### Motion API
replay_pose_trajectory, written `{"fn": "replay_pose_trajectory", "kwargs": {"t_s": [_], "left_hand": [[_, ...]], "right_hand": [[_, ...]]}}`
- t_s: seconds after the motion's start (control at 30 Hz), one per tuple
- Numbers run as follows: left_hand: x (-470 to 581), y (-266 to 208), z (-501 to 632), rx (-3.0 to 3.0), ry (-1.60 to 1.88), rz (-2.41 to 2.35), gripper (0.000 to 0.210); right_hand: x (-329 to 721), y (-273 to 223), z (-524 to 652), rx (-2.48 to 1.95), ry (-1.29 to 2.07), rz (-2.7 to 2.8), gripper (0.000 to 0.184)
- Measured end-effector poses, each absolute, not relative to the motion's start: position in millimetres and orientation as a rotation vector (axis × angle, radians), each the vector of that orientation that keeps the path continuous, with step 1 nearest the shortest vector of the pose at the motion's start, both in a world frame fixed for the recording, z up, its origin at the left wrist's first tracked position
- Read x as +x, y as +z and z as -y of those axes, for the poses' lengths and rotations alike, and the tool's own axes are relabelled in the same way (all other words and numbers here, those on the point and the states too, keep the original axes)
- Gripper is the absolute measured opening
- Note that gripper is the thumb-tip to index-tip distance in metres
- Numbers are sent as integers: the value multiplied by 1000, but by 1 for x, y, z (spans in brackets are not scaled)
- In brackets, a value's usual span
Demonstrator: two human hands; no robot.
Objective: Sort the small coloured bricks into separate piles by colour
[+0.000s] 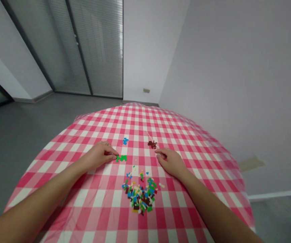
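My left hand [100,156] rests near the table's middle, its thumb and index finger pinched at the left end of a small group of green toy bricks [123,158]. The brick at the fingertips is partly covered. Just beyond lies a little cluster of blue toy bricks [125,141]. On the other side, my right hand [170,160] has curled fingers, with thumb and index finger close together; whether a small piece sits between them is hidden. Its fingertips are just short of a cluster of dark brown toy bricks [152,144]. Nearer to me is a mixed pile of bricks [141,195].
A red-and-white checked cloth [97,209] covers the round-edged table. Several loose bricks are scattered around the pile's far edge. A pale wall [223,84] stands close on the right, and a glass partition with blinds [102,50] is beyond the table.
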State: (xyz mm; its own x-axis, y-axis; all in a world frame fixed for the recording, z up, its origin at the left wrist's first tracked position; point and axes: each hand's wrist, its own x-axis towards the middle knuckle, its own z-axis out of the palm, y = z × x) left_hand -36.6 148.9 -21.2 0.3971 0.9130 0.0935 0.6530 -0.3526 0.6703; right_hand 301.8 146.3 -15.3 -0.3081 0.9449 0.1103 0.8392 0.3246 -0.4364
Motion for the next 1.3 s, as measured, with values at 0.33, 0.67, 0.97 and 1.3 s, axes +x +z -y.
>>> {"fn": "replay_pose_trajectory", "kwargs": {"t_s": [0.33, 0.67, 0.97, 1.3], "left_hand": [[-33, -10, -143, 2091, 664, -1366, 22], [-5, 8, -113, 2318, 642, -1013, 25], [33, -3, -88, 2397, 668, -771, 18], [37, -8, -85, 2377, 845, -764, 9]], "right_hand": [[299, 2, -134, -1385, 619, 2339, 12], [293, 23, -112, -1230, 991, 2643, 5], [290, 25, -109, -1152, 835, 2719, 9], [273, 15, -101, -1087, 1143, 2333, 7]]}}
